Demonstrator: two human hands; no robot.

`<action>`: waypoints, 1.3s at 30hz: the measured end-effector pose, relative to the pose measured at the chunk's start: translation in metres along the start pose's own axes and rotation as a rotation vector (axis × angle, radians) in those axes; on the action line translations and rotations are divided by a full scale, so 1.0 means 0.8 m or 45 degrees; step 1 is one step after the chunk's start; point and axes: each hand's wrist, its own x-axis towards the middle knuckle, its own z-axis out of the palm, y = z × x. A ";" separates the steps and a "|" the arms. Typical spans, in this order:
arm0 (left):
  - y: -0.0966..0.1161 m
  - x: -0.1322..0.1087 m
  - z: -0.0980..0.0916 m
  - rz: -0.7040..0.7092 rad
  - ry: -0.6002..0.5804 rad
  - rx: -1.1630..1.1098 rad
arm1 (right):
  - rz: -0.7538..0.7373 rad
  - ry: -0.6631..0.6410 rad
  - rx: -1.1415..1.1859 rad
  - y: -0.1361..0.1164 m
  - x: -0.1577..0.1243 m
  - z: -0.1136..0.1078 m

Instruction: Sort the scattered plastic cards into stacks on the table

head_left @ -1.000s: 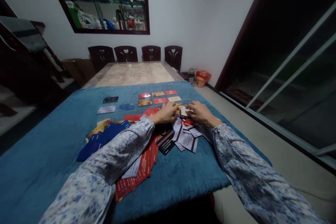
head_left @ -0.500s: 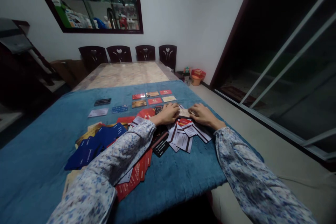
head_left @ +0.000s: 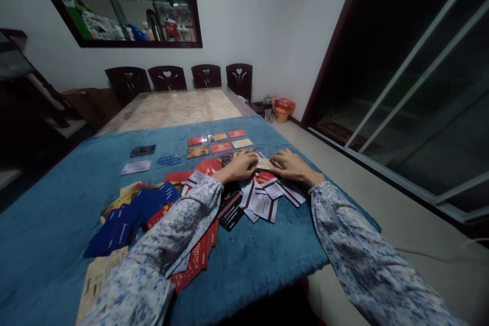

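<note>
A cream card (head_left: 263, 164) lies at the far side of the loose pile, its two ends between my hands. My left hand (head_left: 242, 164) has its curled fingers on the card's left end. At the right end, the bent fingers of my right hand (head_left: 288, 164) close on the edge. Below them are white cards with dark stripes (head_left: 265, 207), and a black card (head_left: 231, 212) sits beside them. Red cards (head_left: 198, 260) fan out under my left forearm. Further left lie blue cards (head_left: 118, 229) and cream cards (head_left: 97, 275).
Beyond the hands, rows of single cards include a red card (head_left: 221, 147) and a gold card (head_left: 197, 152). A black card (head_left: 142, 151), a white card (head_left: 136, 167) and blue cards (head_left: 168, 160) lie left. A blue cloth (head_left: 290, 244) covers the table's near part; chairs (head_left: 167, 79) stand behind.
The view has turned slightly to the right, so the room shifts left in the picture. Both hands stay at the cream card with hardly any movement.
</note>
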 end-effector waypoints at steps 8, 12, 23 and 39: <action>-0.005 -0.003 0.000 0.005 0.015 -0.002 | -0.135 0.028 0.011 0.008 0.007 0.004; -0.007 -0.004 0.000 0.034 0.032 0.018 | -0.223 0.088 0.048 0.014 0.006 0.010; -0.005 -0.008 -0.004 0.182 0.071 0.089 | -0.356 0.125 0.116 0.020 0.002 0.006; -0.009 -0.003 -0.005 0.156 0.277 0.186 | -0.307 0.426 0.305 0.009 0.002 0.011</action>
